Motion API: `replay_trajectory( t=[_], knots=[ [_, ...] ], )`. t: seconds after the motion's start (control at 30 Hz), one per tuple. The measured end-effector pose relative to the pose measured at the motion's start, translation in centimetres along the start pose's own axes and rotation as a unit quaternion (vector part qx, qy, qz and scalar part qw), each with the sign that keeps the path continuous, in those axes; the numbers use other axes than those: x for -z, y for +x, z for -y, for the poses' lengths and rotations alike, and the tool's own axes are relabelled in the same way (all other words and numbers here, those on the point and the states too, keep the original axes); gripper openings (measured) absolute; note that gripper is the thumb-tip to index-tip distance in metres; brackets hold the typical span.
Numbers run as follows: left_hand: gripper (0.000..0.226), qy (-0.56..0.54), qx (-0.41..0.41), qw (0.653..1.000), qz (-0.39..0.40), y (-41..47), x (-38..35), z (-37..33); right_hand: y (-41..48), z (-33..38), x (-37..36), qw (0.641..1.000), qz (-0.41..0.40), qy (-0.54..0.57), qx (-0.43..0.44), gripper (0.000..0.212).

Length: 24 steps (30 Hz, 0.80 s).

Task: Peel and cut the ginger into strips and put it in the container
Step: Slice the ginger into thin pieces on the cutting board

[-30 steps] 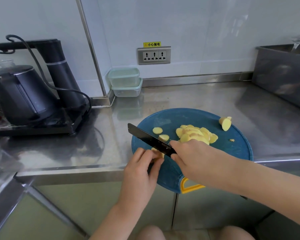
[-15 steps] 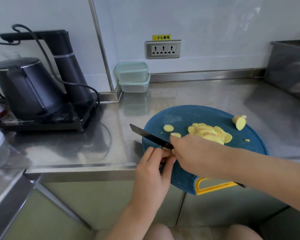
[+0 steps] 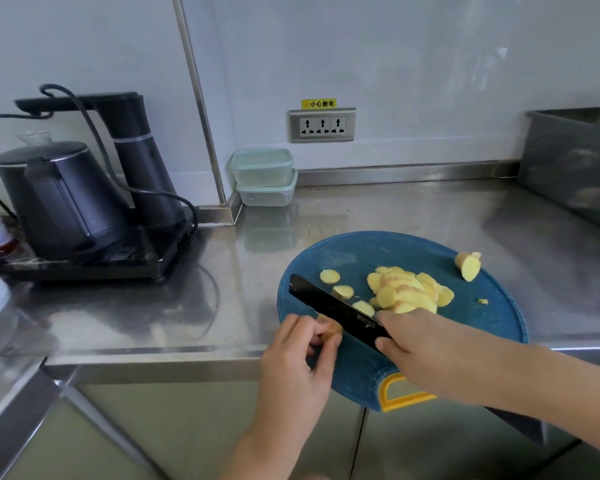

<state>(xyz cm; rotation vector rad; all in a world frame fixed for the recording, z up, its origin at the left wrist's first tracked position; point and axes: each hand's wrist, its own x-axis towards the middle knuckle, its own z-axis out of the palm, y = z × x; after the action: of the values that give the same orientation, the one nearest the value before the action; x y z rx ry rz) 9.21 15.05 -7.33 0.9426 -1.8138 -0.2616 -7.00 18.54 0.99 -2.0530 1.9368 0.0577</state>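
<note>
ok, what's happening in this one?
A person is slicing ginger on a blue cutting board. The right hand grips a black knife, its blade beside a small ginger piece that the left hand pinches at the board's near-left edge. A pile of slices lies mid-board, with an end chunk at the far right. No strips yet. The stacked containers sit by the wall.
</note>
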Motion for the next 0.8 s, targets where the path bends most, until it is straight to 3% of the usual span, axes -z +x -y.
replay_trajectory(
  t=[0.2,0.4,0.63,0.8],
  knots=[
    [0.006,-0.007,-0.005,1.000,-0.002,0.0,-0.2,0.0,2.4,1.1,-0.4,0.999,-0.025,-0.023,0.015,0.023],
    [0.008,-0.019,0.004,1.000,-0.017,-0.3,-0.4,0.2,2.7,1.7,1.1,1.000,0.015,0.010,-0.021,0.026],
    [0.015,-0.050,0.025,0.998,-0.039,-0.5,-0.6,-0.4,1.4,0.0,2.7,0.985,0.049,0.128,-0.103,0.015],
    [0.020,-0.040,0.028,0.998,-0.045,-0.5,-0.7,-0.5,-0.2,-1.7,3.1,0.969,0.027,0.233,-0.074,0.010]
  ],
)
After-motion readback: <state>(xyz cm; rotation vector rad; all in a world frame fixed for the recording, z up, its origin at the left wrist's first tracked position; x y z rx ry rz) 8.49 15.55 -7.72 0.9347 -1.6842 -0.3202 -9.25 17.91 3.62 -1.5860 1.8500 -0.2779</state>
